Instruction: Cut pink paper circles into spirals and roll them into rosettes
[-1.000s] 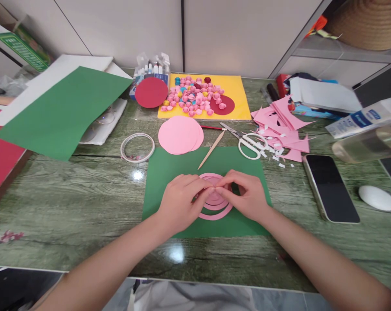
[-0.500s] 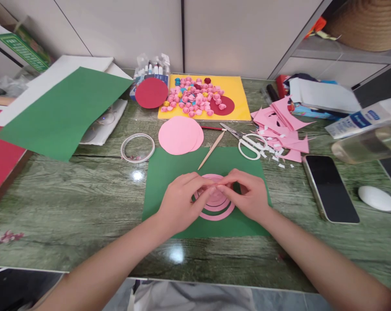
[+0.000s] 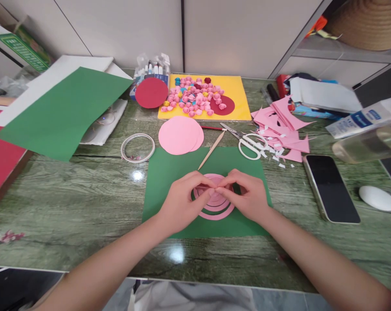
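A pink paper spiral (image 3: 217, 215) hangs in loose rings over a green paper sheet (image 3: 169, 162). My left hand (image 3: 185, 201) pinches the spiral's pink paper between thumb and forefinger. Its fingertips meet those of my right hand (image 3: 245, 192), which is closed in a pinch on the same paper. The exact bit between the fingertips is mostly hidden. Beyond the hands lie a pointed wooden stick (image 3: 211, 150), overlapping pink paper circles (image 3: 179, 135) and white-handled scissors (image 3: 249, 146).
A tape roll (image 3: 137, 148) lies left. Behind, rolled paper flowers (image 3: 195, 97) cover a yellow sheet (image 3: 240, 93). Pink paper scraps (image 3: 286, 129), a phone (image 3: 331, 188) and a white mouse (image 3: 377, 198) are right. A large green sheet (image 3: 65, 110) rests on the left pile.
Both hands stay close together, with only small finger shifts. The spiral's outer ring has moved slightly to the right.
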The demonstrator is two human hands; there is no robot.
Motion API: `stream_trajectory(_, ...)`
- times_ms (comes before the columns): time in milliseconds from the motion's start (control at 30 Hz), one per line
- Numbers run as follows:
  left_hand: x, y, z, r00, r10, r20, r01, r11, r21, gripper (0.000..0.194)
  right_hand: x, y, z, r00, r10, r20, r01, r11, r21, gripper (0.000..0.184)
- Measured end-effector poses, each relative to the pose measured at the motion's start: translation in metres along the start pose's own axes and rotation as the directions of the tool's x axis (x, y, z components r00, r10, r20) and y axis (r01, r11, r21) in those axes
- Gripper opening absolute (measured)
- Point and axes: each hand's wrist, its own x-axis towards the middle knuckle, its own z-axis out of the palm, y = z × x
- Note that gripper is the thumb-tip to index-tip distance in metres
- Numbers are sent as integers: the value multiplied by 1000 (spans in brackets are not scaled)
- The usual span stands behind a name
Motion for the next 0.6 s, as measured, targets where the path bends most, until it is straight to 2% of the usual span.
stream_trajectory(133,1,0,0,997,-66,36,70,988,-136,12,2,2,0,999,30,14,-31,998,60,14)
stream_trajectory(300,2,-2,-1,983,-136,122,173,907,-383,17,4,1,-2,992,44,-115,-34,996,88,16)
stream_trajectory(400,3,-4,-1,980,-161,115,194,896,-399,18,4,0,-2,985,60,-162,-49,996,71,14)
stream_trajectory(600,2,-2,-1,986,-161,52,169,907,-385,17,2,2,0,986,37,-160,-24,997,80,8)
